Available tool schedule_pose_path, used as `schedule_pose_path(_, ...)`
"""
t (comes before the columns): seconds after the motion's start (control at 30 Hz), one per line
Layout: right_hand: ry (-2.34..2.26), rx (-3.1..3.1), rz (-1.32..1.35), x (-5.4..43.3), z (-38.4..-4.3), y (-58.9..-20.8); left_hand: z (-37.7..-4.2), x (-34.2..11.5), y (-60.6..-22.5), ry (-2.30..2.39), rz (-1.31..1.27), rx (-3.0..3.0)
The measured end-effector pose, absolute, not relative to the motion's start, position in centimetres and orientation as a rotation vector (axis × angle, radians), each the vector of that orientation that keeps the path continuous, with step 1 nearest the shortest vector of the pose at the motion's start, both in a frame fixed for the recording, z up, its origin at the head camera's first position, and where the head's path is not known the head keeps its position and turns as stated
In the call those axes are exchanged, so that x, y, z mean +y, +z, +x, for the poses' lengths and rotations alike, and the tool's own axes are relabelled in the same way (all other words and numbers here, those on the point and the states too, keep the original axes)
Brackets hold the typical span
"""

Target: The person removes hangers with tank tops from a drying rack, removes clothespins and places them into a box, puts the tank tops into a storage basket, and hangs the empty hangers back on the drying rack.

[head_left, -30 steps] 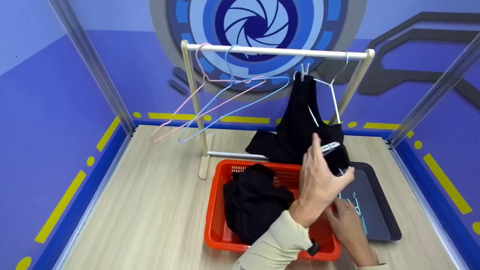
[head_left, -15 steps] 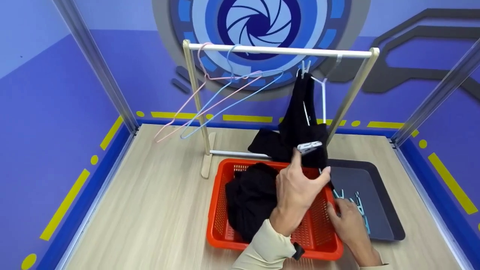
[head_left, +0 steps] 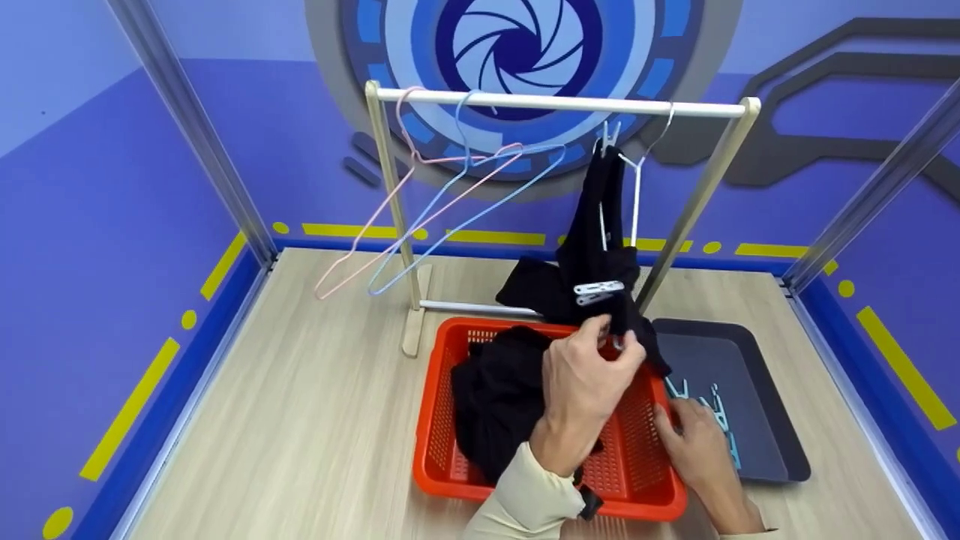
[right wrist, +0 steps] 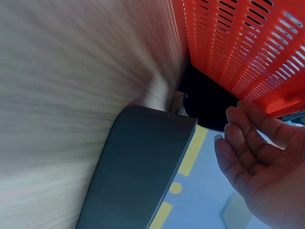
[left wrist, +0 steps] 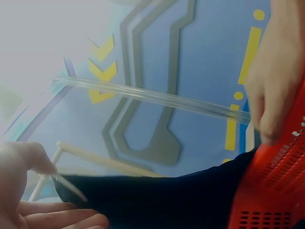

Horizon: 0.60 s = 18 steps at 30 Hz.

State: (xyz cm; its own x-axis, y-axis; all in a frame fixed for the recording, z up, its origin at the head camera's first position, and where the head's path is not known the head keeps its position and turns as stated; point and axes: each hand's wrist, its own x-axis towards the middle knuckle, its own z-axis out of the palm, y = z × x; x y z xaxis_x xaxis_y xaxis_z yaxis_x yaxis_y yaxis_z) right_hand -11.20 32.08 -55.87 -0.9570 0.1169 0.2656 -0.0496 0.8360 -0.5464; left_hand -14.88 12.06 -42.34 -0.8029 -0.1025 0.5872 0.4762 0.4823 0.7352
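Note:
A black tank top [head_left: 592,217] hangs from a tilted white hanger [head_left: 636,202] on the rack, its upper strap held by a white clothespin [head_left: 611,139]. Another white clothespin [head_left: 598,291] sits lower down on the black cloth. My left hand [head_left: 589,375] is right below that clothespin, thumb and fingers pinching the tank top's edge; the left wrist view shows a thin pale rod [left wrist: 71,188] between them. My right hand [head_left: 701,442] is by the basket's right rim, its fingers loosely bent and holding nothing. Teal clothespins [head_left: 716,412] lie just beyond it.
The red basket [head_left: 450,489] holds more black cloth [head_left: 499,405]. A dark grey tray [head_left: 750,375] stands to its right. Pink [head_left: 360,240] and blue hangers [head_left: 450,232] hang at the left of the wooden rack [head_left: 525,100]. Painted panels enclose the table.
My left hand has moved left, and its thumb and fingers have closed together on the cloth. The tank top and white hanger have swung left with it. My right hand has barely moved.

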Motion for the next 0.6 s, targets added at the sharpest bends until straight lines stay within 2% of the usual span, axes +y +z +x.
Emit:
schedule_pose_path(0.33,0.831,-2.754,-0.053,32.3,-11.2,-56.0,-15.9,12.0,-40.4,-1.019,-0.255,-2.233)
schedule_pose_path(0.6,0.814,-2.78,-0.066,32.4,-11.2,-56.0,-17.0,10.9,-39.3,-0.984,-0.177,-2.333)
